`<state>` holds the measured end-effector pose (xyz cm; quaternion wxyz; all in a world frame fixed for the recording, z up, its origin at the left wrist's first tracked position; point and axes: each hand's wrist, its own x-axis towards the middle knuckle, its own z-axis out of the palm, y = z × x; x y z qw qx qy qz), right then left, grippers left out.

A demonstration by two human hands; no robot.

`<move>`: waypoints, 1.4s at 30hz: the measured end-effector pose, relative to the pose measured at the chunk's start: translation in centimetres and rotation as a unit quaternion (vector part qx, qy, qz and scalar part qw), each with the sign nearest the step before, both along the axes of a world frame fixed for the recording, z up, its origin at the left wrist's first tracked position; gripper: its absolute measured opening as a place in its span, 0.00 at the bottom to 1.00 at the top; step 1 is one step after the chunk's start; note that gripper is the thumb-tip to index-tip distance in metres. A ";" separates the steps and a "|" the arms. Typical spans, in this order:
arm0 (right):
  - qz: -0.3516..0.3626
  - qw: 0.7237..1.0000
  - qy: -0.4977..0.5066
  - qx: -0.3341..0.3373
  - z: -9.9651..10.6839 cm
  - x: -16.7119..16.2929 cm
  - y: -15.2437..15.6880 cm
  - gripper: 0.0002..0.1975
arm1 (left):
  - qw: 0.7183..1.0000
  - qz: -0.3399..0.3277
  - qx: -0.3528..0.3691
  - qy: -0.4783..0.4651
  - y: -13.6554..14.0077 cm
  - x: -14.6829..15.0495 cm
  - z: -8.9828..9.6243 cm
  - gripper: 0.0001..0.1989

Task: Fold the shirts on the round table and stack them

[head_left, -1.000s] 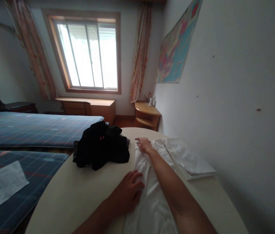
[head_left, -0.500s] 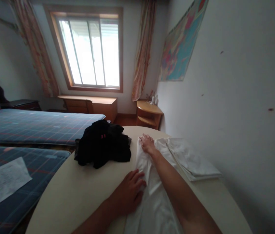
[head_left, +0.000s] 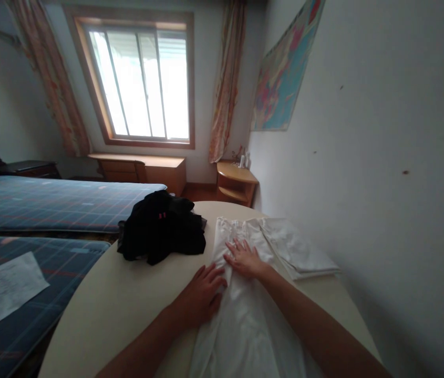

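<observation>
A long white garment (head_left: 245,320) with a gathered edge like an elastic waistband lies stretched out over a round cream table (head_left: 127,299). My right hand (head_left: 244,259) is spread flat on the cloth, a little below the gathered edge. At the garment's left edge rests my left hand (head_left: 205,294), its fingers loosely bent and apart, the fingertips touching the fabric. Neither hand grips anything. A folded white cloth piece (head_left: 300,252) lies to the right of the garment, next to its upper part; I cannot tell whether they are joined.
A heap of black clothing (head_left: 162,228) sits at the table's far left. Beyond that edge are beds with blue plaid mattresses (head_left: 48,202) and a printed paper sheet (head_left: 4,294). A wooden corner shelf (head_left: 235,176) stands behind the table, and a white wall (head_left: 383,226) runs along the right.
My right hand has slid from the garment's far upper left corner down and toward the middle, uncovering the gathered edge. My left hand stays at the left edge. The view has shifted slightly.
</observation>
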<state>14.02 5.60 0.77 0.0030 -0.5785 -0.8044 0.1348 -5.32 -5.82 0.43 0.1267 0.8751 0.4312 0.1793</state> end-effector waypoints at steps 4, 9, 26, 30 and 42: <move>-0.014 1.000 0.013 0.008 -0.6 -0.5 0.7 0.34 | 0.999 0.027 0.021 -0.001 -0.1 0.0 0.3 0.15; -0.043 0.998 0.020 0.038 -0.7 -1.4 3.9 0.33 | 0.996 0.062 0.054 -0.025 -0.4 -0.1 0.5 0.12; -0.014 0.989 0.045 0.141 0.8 -1.7 -3.8 0.25 | 0.969 0.143 -0.130 0.152 -3.2 -2.9 5.4 0.21; 0.033 0.995 0.053 0.073 0.6 -0.1 -7.9 0.27 | 0.983 0.096 -0.143 0.061 -3.1 -3.4 6.0 0.19; 0.119 0.979 0.153 0.063 0.4 4.0 -10.9 0.24 | 0.945 -0.062 -0.311 -0.078 -3.0 -1.2 4.1 0.19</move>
